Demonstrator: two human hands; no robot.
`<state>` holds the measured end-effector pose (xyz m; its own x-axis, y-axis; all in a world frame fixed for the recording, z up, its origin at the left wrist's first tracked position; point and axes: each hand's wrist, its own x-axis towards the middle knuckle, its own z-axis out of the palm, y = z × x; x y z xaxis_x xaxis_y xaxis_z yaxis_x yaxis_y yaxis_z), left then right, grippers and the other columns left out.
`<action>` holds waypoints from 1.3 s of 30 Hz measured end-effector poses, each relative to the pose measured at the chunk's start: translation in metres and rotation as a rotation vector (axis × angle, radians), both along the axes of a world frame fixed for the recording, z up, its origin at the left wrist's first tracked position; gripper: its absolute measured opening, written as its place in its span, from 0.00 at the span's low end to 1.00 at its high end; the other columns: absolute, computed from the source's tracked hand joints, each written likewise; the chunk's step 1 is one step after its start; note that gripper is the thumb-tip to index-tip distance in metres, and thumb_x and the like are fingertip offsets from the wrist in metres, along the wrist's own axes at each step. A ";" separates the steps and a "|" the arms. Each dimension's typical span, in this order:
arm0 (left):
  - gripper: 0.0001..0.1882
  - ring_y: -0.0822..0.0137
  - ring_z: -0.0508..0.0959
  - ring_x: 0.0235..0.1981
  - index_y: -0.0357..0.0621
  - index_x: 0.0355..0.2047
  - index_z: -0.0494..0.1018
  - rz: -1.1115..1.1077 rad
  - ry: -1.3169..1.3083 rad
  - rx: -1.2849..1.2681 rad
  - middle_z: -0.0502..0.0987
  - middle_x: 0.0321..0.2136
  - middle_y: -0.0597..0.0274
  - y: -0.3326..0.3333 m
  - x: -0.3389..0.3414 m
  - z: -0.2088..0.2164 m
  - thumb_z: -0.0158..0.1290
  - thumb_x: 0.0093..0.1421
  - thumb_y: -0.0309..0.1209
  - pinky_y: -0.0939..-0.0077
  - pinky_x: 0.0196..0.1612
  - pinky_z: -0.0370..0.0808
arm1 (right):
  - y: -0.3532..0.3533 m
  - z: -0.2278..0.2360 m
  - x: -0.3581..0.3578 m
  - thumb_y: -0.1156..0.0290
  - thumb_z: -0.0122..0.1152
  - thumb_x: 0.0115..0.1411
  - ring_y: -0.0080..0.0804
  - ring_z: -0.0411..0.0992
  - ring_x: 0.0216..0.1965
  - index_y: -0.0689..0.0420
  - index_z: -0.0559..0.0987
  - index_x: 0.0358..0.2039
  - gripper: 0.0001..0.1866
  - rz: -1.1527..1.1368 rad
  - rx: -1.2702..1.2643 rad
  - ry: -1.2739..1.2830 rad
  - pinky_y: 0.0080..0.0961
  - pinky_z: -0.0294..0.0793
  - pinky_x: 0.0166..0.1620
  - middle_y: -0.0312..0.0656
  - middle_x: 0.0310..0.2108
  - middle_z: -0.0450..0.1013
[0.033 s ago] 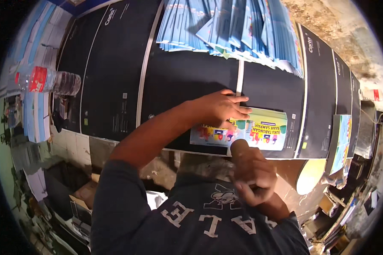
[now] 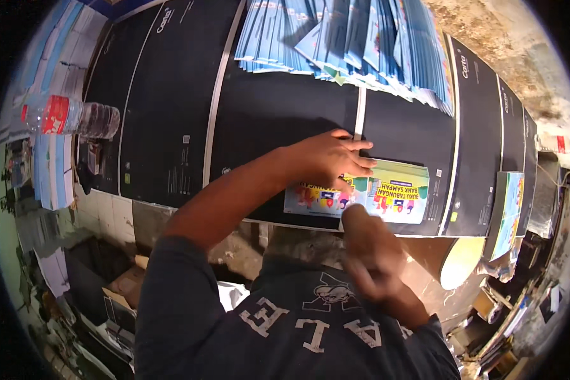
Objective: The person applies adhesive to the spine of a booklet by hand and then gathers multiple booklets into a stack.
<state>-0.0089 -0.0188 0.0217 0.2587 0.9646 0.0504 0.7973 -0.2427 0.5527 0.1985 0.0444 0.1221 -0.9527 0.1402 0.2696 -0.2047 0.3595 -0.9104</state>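
Two colourful printed booklets [image 2: 396, 196] lie side by side near the table's front edge, green, yellow and blue, with the print upside down to me. Layered page edges show along the far side of the right one. My left hand [image 2: 335, 161] lies over the left booklet and the seam between them, fingers spread and pressing down. Just in front of the seam is my right hand [image 2: 377, 253], smeared by motion, with its fingers curled. A rounded brown end points from it toward the booklets; I cannot make out whether that is a tool.
Black boards with white seams [image 2: 285, 114] cover the table. At the far side lies a large pile of blue booklets [image 2: 354, 44], fanned out. A water bottle [image 2: 69, 117] lies at the left, beside paper stacks [image 2: 54, 171]. More booklets [image 2: 508, 212] sit at the right edge.
My right hand has shifted slightly and become more blurred, still by the booklets' front edge. My left hand stays on the booklets.
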 end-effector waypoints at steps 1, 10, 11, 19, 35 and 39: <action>0.35 0.59 0.57 0.70 0.60 0.60 0.71 -0.038 0.026 0.060 0.68 0.63 0.70 0.011 0.001 -0.001 0.56 0.54 0.56 0.53 0.67 0.55 | 0.005 -0.061 0.018 0.82 0.66 0.44 0.41 0.72 0.28 0.58 0.72 0.18 0.10 -0.019 -0.080 -0.091 0.36 0.69 0.35 0.45 0.22 0.73; 0.35 0.61 0.58 0.69 0.60 0.60 0.72 0.012 -0.037 0.115 0.68 0.64 0.72 -0.005 -0.003 -0.033 0.55 0.55 0.60 0.54 0.67 0.56 | -0.010 -0.028 -0.008 0.82 0.68 0.45 0.39 0.71 0.26 0.57 0.72 0.20 0.11 0.078 -0.083 0.051 0.35 0.68 0.36 0.41 0.24 0.73; 0.33 0.61 0.59 0.69 0.59 0.59 0.72 0.023 -0.029 0.150 0.68 0.64 0.72 -0.003 -0.004 -0.034 0.54 0.57 0.58 0.54 0.67 0.56 | -0.011 -0.047 -0.006 0.81 0.68 0.44 0.39 0.70 0.26 0.57 0.73 0.21 0.10 0.074 -0.062 0.011 0.35 0.68 0.36 0.41 0.24 0.73; 0.27 0.61 0.60 0.68 0.56 0.58 0.73 0.074 -0.054 0.228 0.69 0.63 0.71 -0.010 0.001 -0.042 0.54 0.61 0.51 0.54 0.67 0.58 | -0.021 -0.031 -0.027 0.82 0.66 0.42 0.43 0.69 0.25 0.58 0.73 0.21 0.09 0.129 -0.139 0.082 0.37 0.67 0.33 0.44 0.23 0.71; 0.33 0.59 0.58 0.69 0.52 0.55 0.75 0.095 -0.008 0.230 0.68 0.63 0.61 0.001 -0.002 -0.028 0.58 0.55 0.56 0.49 0.66 0.55 | -0.033 -0.076 -0.033 0.59 0.57 0.54 0.45 0.65 0.25 0.58 0.71 0.17 0.17 0.302 -0.078 0.068 0.39 0.64 0.32 0.43 0.22 0.69; 0.32 0.59 0.58 0.69 0.53 0.56 0.74 0.123 -0.012 0.145 0.67 0.64 0.61 -0.008 -0.006 -0.030 0.60 0.55 0.54 0.47 0.68 0.52 | -0.026 -0.069 -0.026 0.64 0.64 0.52 0.48 0.69 0.28 0.60 0.73 0.21 0.14 0.219 -0.463 0.079 0.40 0.67 0.35 0.46 0.23 0.69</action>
